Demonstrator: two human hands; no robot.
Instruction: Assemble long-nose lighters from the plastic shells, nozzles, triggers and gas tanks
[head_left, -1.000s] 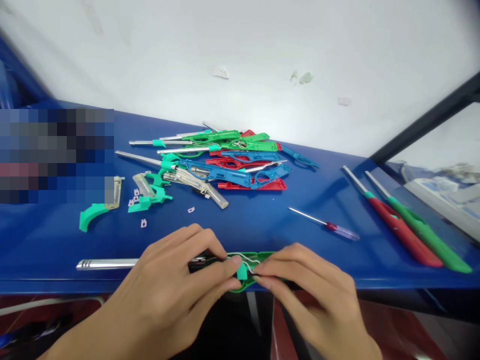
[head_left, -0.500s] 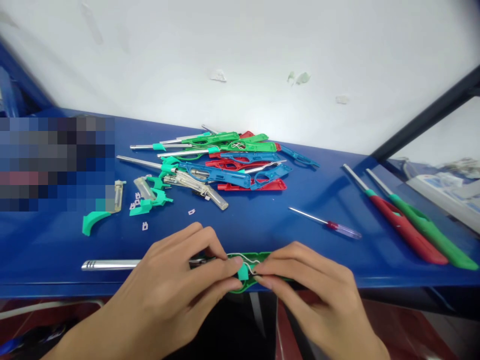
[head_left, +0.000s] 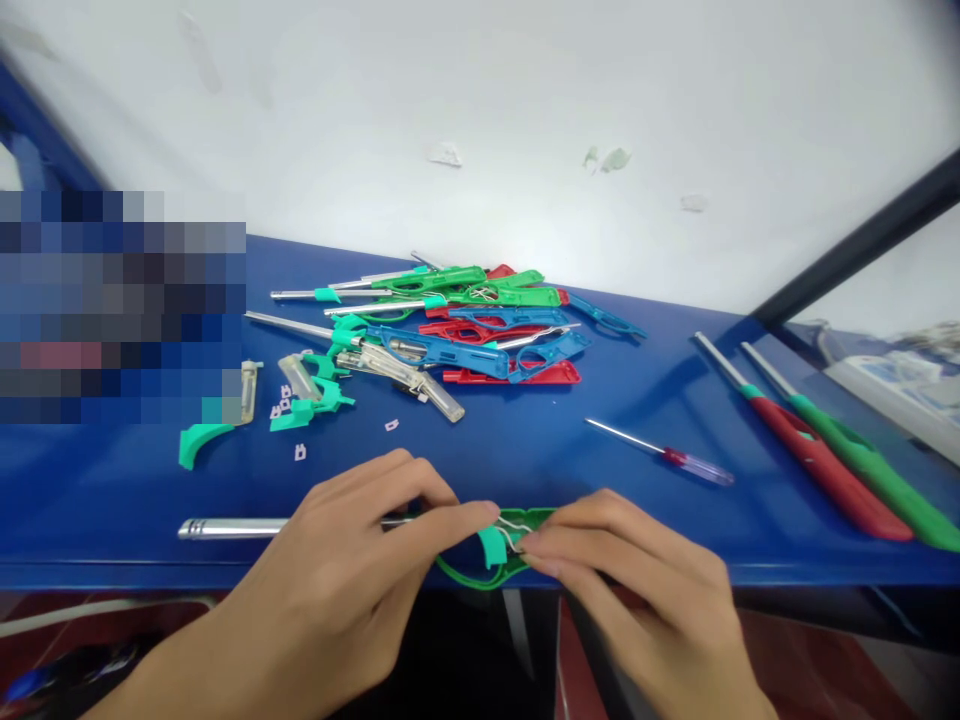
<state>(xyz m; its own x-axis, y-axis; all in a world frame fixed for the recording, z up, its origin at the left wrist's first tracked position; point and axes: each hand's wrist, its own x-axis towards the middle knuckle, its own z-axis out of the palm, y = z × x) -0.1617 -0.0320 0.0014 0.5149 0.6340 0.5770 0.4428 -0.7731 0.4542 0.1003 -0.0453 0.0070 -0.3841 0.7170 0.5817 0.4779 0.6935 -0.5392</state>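
An opened green gas lighter lies along the table's front edge, its silver tube pointing left. A teal trigger and a thin white wire show inside the green shell. My left hand is closed over the lighter between tube and trigger, its thumb tip at the wire; its other fingertips are hidden. At the shell's right part, my right hand pinches the white wire beside the trigger. Whatever lies under the right fingers is hidden.
Behind the hands lies a heap of lighter shells and tubes. Teal triggers, clear fuel tanks and small white clips lie left. A screwdriver and two whole lighters lie right. A pixelated patch covers the far left.
My left thumb has moved up and right off the trigger toward the wire, uncovering more of the trigger and green guard. My right hand keeps its pinch. The whole view has shifted slightly.
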